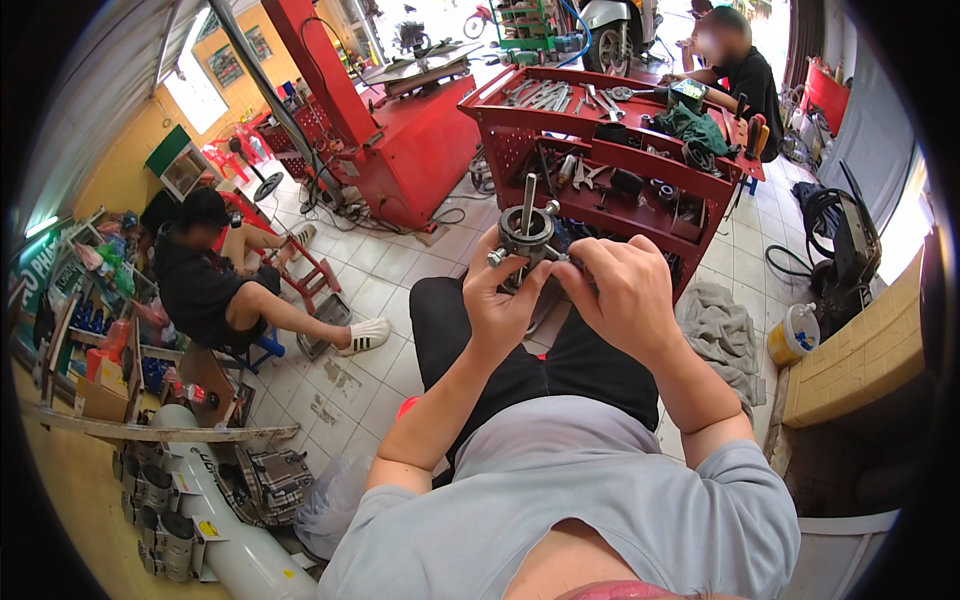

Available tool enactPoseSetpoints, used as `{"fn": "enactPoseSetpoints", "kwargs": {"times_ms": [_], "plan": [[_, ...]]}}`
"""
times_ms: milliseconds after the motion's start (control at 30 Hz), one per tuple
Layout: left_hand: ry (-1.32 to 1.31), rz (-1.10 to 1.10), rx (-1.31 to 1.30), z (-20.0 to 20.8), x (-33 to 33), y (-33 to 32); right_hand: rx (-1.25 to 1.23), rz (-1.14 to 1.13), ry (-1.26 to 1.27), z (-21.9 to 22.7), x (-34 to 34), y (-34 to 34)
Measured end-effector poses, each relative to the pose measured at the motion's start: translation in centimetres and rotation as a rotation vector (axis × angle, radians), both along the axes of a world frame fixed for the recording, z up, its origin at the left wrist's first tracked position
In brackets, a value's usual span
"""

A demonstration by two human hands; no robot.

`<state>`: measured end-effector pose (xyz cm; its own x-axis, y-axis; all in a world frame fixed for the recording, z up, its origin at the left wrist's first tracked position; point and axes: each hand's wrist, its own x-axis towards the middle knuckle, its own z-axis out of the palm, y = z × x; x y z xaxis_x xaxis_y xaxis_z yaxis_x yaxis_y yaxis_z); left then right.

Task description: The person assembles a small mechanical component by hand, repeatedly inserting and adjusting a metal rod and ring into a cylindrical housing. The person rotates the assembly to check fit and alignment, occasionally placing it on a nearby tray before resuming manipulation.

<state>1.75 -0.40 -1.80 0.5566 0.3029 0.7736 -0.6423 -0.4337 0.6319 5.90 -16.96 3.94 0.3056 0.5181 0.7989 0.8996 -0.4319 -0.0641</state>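
Note:
In front of my lap I hold a ring-shaped grey metal fixture [527, 228] with bolts sticking out of its side and a rod [529, 195] standing up through its middle. My left hand [495, 305] is closed around its lower left side, the thumb along the front. At its right side the fingers of my right hand [630, 295] are pinched at a side bolt [560, 257]. My fingers hide the underside of the fixture.
Ahead stands a red tool cart [590, 125] with wrenches [545, 95] on top. A red machine [410, 150] is left of it. One person [215, 270] sits at left, another [750, 80] behind the cart. A grey cloth [720, 335] and a bucket [793, 335] lie at right.

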Motion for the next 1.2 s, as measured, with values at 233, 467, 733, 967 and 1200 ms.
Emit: {"fn": "enactPoseSetpoints", "kwargs": {"times_ms": [233,467,733,967,1200], "plan": [[0.002,-0.001,-0.022,0.0,-0.1,-0.1,0.000,0.017,0.023,0.1,-0.3,0.1],[0.001,0.014,-0.024,-0.2,0.0,0.2,0.081,0.056,0.032,0.9,-0.8,0.4],[-0.058,0.050,0.050,0.3,-0.1,-0.2,0.076,0.067,-0.018,1.0,-0.8,0.1],[-0.034,-0.005,-0.063,-0.2,-0.1,-0.5,0.096,0.077,-0.016,0.5,-1.0,0.3],[-0.001,-0.046,-0.093,-0.9,-0.1,-0.7,0.130,0.079,0.031,1.4,-1.9,0.2]]}}
